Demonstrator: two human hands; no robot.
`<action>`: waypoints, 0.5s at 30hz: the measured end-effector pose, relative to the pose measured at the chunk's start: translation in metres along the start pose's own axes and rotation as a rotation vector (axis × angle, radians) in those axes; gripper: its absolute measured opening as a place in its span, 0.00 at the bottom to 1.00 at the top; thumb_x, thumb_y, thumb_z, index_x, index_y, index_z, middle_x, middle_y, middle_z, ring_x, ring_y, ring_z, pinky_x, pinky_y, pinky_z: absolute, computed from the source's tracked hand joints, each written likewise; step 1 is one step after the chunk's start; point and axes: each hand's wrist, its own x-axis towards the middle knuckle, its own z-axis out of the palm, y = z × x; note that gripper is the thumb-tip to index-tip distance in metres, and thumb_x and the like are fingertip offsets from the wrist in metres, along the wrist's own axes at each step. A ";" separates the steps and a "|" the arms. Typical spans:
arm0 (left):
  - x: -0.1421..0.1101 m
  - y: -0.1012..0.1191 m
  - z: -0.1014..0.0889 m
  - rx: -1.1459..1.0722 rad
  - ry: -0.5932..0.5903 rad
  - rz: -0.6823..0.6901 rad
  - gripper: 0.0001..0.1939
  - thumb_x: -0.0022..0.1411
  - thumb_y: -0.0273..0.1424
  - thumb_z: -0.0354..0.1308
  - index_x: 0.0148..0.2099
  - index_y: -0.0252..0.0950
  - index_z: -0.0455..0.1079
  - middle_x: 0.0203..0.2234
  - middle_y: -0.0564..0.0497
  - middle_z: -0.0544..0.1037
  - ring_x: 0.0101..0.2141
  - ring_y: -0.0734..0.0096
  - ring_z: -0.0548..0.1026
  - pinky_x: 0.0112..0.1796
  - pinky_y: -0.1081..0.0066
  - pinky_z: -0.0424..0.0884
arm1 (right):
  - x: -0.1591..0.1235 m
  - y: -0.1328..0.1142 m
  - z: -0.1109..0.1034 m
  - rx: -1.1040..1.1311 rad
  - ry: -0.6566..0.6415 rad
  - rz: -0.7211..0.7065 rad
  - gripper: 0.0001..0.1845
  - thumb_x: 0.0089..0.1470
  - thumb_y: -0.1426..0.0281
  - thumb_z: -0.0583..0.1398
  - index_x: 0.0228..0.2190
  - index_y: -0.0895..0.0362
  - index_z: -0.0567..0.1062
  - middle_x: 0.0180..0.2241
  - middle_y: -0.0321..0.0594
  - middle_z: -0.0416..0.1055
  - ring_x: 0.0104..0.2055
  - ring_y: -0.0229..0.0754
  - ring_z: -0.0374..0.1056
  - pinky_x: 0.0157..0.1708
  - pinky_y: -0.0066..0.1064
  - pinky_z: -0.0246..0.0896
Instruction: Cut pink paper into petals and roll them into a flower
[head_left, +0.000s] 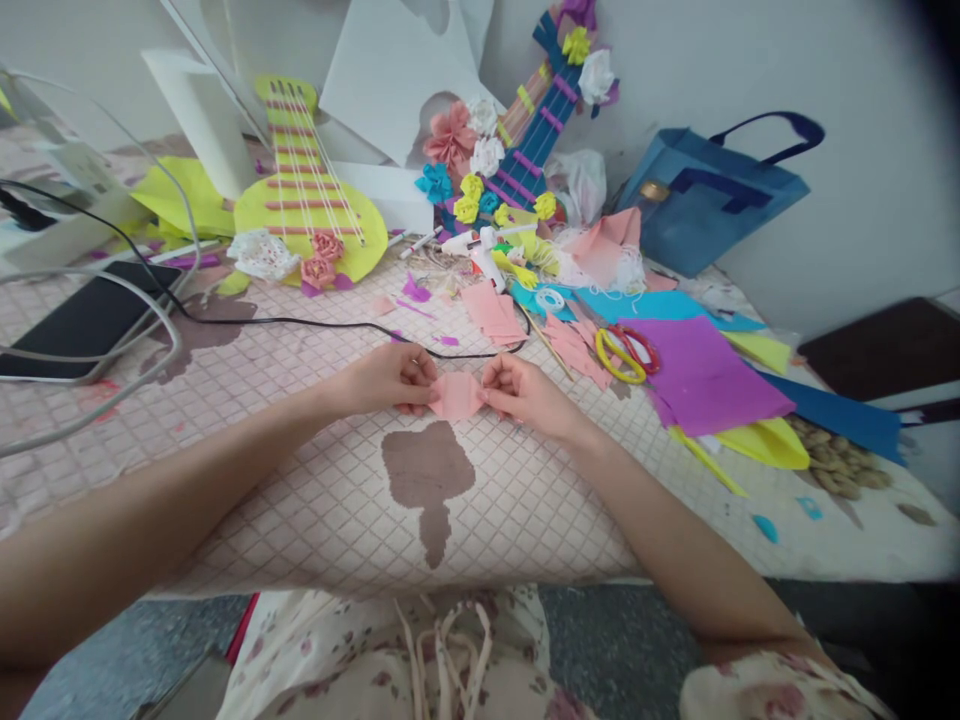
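A small piece of pink crepe paper (457,396) is stretched between my two hands, just above the quilted tablecloth. My left hand (401,378) pinches its left end between thumb and fingers. At the opposite end, my right hand (521,393) grips the paper the same way. The middle of the piece looks paler and flatter than its pinched ends. Beyond my hands lie a stack of cut pink paper pieces (491,312) and more loose pink pieces (576,348). Scissors with yellow and red handles (621,355) rest to the right of them.
A yellow paper guitar (311,215) and a blue one (536,150) stand at the back. Purple paper (709,375) and a blue bag (712,200) are on the right. A black cable (300,321) crosses behind my hands; a dark tablet-like device (82,315) lies left.
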 end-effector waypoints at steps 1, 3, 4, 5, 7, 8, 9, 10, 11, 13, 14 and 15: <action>0.000 0.000 0.000 -0.001 -0.006 0.004 0.13 0.49 0.33 0.63 0.34 0.34 0.64 0.23 0.51 0.77 0.22 0.74 0.74 0.22 0.76 0.69 | 0.000 0.000 0.000 -0.005 -0.004 0.000 0.08 0.47 0.72 0.59 0.28 0.56 0.62 0.23 0.30 0.65 0.18 0.28 0.58 0.14 0.21 0.48; 0.000 -0.001 -0.001 -0.004 -0.019 0.019 0.12 0.51 0.34 0.63 0.33 0.34 0.64 0.23 0.51 0.77 0.22 0.76 0.74 0.22 0.77 0.68 | 0.000 0.000 0.000 -0.020 -0.002 0.004 0.07 0.47 0.73 0.59 0.28 0.56 0.62 0.23 0.31 0.66 0.18 0.28 0.58 0.14 0.21 0.48; 0.000 -0.001 -0.001 -0.004 -0.029 0.028 0.12 0.51 0.34 0.62 0.33 0.34 0.64 0.24 0.51 0.77 0.22 0.76 0.74 0.22 0.77 0.68 | 0.000 0.001 0.000 -0.027 0.002 0.007 0.07 0.47 0.73 0.58 0.28 0.56 0.62 0.24 0.31 0.66 0.18 0.28 0.58 0.14 0.21 0.48; -0.001 -0.002 -0.002 -0.005 -0.040 0.036 0.12 0.51 0.35 0.62 0.34 0.34 0.64 0.24 0.51 0.77 0.22 0.77 0.74 0.22 0.77 0.68 | 0.000 0.001 0.001 -0.032 0.008 0.008 0.07 0.47 0.73 0.58 0.28 0.56 0.62 0.23 0.31 0.66 0.18 0.28 0.58 0.14 0.21 0.48; -0.001 -0.003 -0.003 -0.010 -0.060 0.048 0.13 0.51 0.35 0.62 0.35 0.34 0.64 0.24 0.52 0.77 0.22 0.77 0.73 0.23 0.78 0.69 | 0.000 0.003 0.001 -0.036 0.017 0.004 0.06 0.47 0.74 0.58 0.28 0.56 0.62 0.23 0.30 0.65 0.18 0.28 0.58 0.15 0.21 0.49; 0.000 -0.004 -0.003 -0.012 -0.067 0.052 0.13 0.51 0.35 0.63 0.35 0.35 0.64 0.23 0.53 0.76 0.22 0.77 0.73 0.23 0.78 0.69 | 0.001 0.004 0.001 -0.037 0.020 0.000 0.06 0.47 0.74 0.57 0.28 0.56 0.63 0.23 0.30 0.65 0.17 0.28 0.58 0.15 0.21 0.49; 0.000 -0.006 -0.003 -0.013 -0.066 0.055 0.14 0.50 0.35 0.63 0.36 0.35 0.63 0.22 0.53 0.76 0.22 0.77 0.73 0.22 0.78 0.69 | 0.001 0.004 0.001 -0.037 0.022 -0.003 0.06 0.47 0.74 0.57 0.28 0.56 0.63 0.23 0.30 0.65 0.18 0.28 0.58 0.15 0.21 0.49; 0.000 -0.007 -0.002 -0.012 -0.055 0.057 0.14 0.50 0.34 0.63 0.35 0.35 0.63 0.22 0.54 0.75 0.22 0.77 0.73 0.22 0.78 0.69 | 0.001 0.004 0.001 -0.039 0.023 -0.005 0.06 0.47 0.74 0.57 0.28 0.56 0.63 0.23 0.30 0.65 0.18 0.28 0.58 0.15 0.21 0.49; 0.001 -0.007 -0.002 -0.008 -0.037 0.057 0.14 0.50 0.34 0.64 0.35 0.35 0.63 0.21 0.54 0.75 0.21 0.77 0.73 0.22 0.78 0.69 | 0.001 0.004 0.001 -0.041 0.024 -0.006 0.05 0.47 0.74 0.57 0.28 0.56 0.63 0.23 0.30 0.65 0.18 0.28 0.58 0.15 0.21 0.49; 0.001 -0.009 0.000 0.004 0.000 0.056 0.14 0.51 0.34 0.63 0.33 0.35 0.62 0.22 0.53 0.75 0.21 0.77 0.73 0.21 0.78 0.68 | 0.000 0.003 0.001 -0.044 0.017 -0.004 0.05 0.48 0.73 0.57 0.28 0.56 0.63 0.23 0.30 0.65 0.18 0.29 0.58 0.15 0.21 0.50; 0.001 -0.009 0.001 0.009 0.011 0.055 0.13 0.51 0.34 0.63 0.33 0.34 0.62 0.23 0.52 0.75 0.21 0.77 0.73 0.21 0.78 0.68 | 0.000 0.003 0.001 -0.045 0.010 -0.002 0.05 0.48 0.73 0.57 0.28 0.56 0.63 0.23 0.30 0.65 0.19 0.29 0.58 0.15 0.21 0.50; 0.001 -0.009 0.001 0.013 0.014 0.055 0.13 0.51 0.34 0.63 0.32 0.34 0.62 0.23 0.52 0.76 0.21 0.77 0.73 0.21 0.78 0.68 | 0.000 0.002 0.001 -0.046 0.004 -0.002 0.05 0.48 0.73 0.57 0.28 0.56 0.63 0.23 0.31 0.65 0.19 0.29 0.58 0.16 0.22 0.51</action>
